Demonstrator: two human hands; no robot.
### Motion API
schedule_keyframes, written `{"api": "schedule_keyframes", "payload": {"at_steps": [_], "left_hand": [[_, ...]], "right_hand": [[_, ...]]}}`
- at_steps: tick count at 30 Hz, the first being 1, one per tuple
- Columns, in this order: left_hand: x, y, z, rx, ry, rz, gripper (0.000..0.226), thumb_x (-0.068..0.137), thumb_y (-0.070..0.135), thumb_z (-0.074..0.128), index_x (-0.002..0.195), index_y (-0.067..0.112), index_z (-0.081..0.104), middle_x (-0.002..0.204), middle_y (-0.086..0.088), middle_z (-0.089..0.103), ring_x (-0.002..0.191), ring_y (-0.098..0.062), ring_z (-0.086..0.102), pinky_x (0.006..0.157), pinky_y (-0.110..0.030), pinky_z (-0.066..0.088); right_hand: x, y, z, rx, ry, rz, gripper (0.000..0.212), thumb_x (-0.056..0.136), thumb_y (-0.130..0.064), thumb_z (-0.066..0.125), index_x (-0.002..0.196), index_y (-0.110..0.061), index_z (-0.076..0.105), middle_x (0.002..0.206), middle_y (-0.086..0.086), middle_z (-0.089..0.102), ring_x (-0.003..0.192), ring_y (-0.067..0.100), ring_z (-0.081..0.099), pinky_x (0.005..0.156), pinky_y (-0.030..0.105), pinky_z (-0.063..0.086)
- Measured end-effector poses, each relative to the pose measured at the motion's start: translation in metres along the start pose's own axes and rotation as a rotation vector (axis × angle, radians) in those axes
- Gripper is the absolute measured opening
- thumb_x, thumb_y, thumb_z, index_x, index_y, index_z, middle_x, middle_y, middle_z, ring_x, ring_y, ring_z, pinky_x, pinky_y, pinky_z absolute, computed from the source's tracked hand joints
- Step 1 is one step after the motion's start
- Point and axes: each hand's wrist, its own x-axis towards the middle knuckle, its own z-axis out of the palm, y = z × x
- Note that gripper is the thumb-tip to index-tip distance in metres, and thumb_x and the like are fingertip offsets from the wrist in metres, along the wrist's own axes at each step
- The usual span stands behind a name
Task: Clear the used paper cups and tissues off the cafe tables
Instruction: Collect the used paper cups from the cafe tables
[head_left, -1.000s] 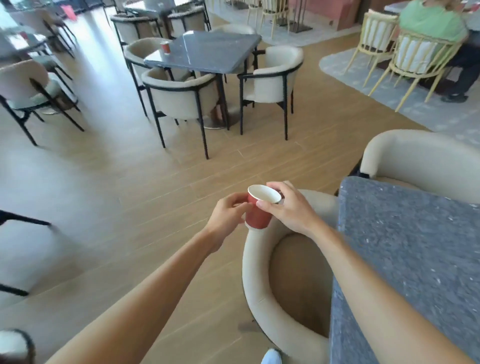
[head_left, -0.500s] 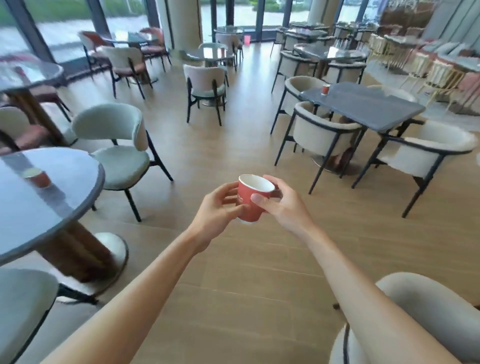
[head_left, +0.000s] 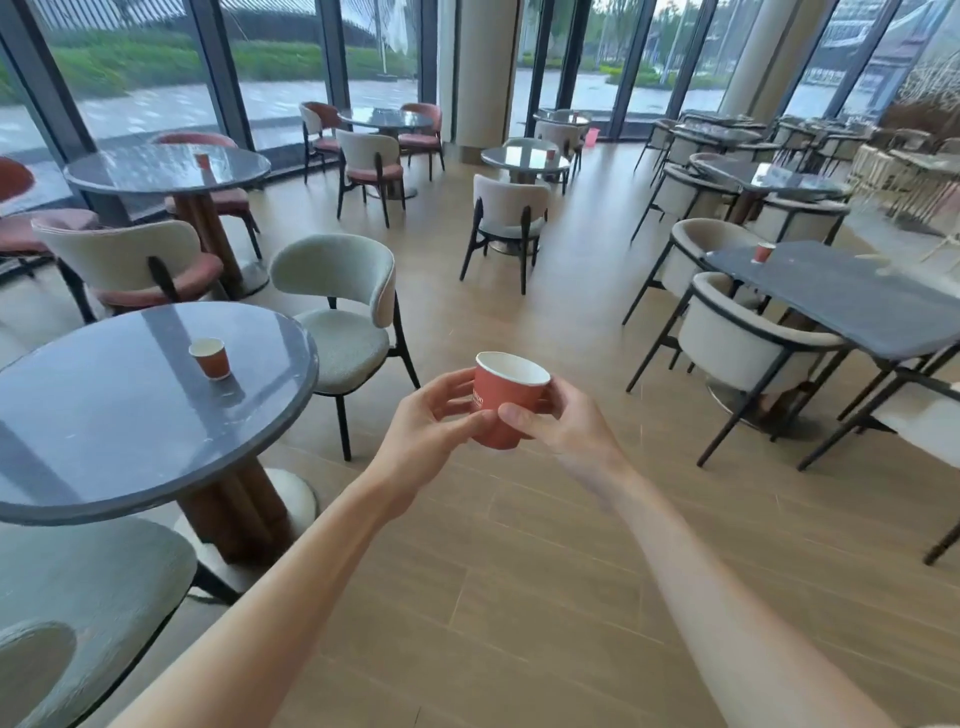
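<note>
Cafe floor: both hands, left hand (head_left: 426, 431) and right hand (head_left: 566, 431), fingers curled round an upright red cup (head_left: 506, 402).

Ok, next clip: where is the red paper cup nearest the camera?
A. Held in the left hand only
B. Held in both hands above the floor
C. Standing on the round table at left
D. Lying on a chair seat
B: the left hand and right hand both grip the red cup above the wooden floor.

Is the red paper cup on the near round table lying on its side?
No, the cup stands upright, open mouth up, on the near round table.
</note>
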Motion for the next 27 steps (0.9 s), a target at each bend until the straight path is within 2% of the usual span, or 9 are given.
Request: {"api": "schedule_keyframes", "payload": {"at_steps": [3,8,11,14,17,22,27], "left_hand": [[0.027,-0.005,0.002,-0.009,0.006,0.000,0.050,0.088,0.011,0.076,0.135,0.018,0.061,0.124,0.003,0.072,0.114,-0.014,0.068,0.086,-0.025,0.055],[0.093,-0.021,0.017,-0.005,-0.031,-0.007,0.049,0.085,0.018,0.079,0.132,0.021,0.064,0.122,0.004,0.073,0.114,-0.012,0.068,0.095,-0.031,0.056],[0.148,-0.028,0.036,-0.002,-0.048,-0.013,0.048,0.085,0.018,0.079,0.131,0.020,0.064,0.120,0.003,0.074,0.114,-0.016,0.068,0.094,-0.031,0.056],[0.211,-0.027,0.059,0.013,-0.091,-0.004,0.053,0.081,0.023,0.079,0.131,0.017,0.064,0.119,-0.002,0.074,0.113,-0.018,0.069,0.091,-0.030,0.056],[0.276,-0.022,0.083,0.025,-0.124,0.002,0.052,0.082,0.022,0.078,0.132,0.016,0.063,0.118,-0.007,0.074,0.112,-0.019,0.069,0.089,-0.030,0.056],[0.368,-0.025,0.107,0.016,-0.121,0.038,0.052,0.079,0.025,0.079,0.129,0.020,0.066,0.121,-0.001,0.073,0.116,-0.021,0.067,0.100,-0.044,0.055],[0.451,-0.042,0.120,0.014,-0.119,0.043,0.051,0.080,0.022,0.078,0.129,0.021,0.066,0.121,0.001,0.073,0.115,-0.018,0.068,0.100,-0.045,0.055]], "right_hand": [[0.024,0.005,-0.008,-0.009,0.022,-0.008,0.042,0.082,-0.022,0.083,0.120,-0.020,0.066,0.113,0.000,0.074,0.101,0.010,0.069,0.094,0.038,0.057],[0.073,0.026,-0.038,0.000,0.071,-0.018,0.044,0.080,-0.027,0.084,0.120,-0.019,0.067,0.110,-0.002,0.076,0.099,0.012,0.069,0.091,0.040,0.058],[0.113,0.037,-0.069,-0.002,0.116,-0.027,0.044,0.080,-0.028,0.084,0.120,-0.018,0.067,0.110,-0.001,0.076,0.099,0.013,0.069,0.093,0.043,0.057],[0.162,0.044,-0.106,0.026,0.158,-0.039,0.055,0.073,-0.042,0.086,0.120,-0.018,0.068,0.111,0.000,0.076,0.102,0.017,0.071,0.095,0.048,0.057],[0.211,0.048,-0.145,0.045,0.196,-0.055,0.058,0.074,-0.044,0.085,0.122,-0.017,0.067,0.113,0.000,0.076,0.106,0.020,0.071,0.095,0.050,0.056],[0.286,0.047,-0.194,0.030,0.214,-0.079,0.063,0.069,-0.051,0.086,0.120,-0.020,0.068,0.113,-0.002,0.075,0.107,0.019,0.070,0.097,0.049,0.056],[0.361,0.066,-0.229,-0.006,0.228,-0.060,0.067,0.064,-0.057,0.083,0.119,-0.022,0.068,0.111,-0.004,0.076,0.106,0.019,0.070,0.097,0.051,0.055]]}}
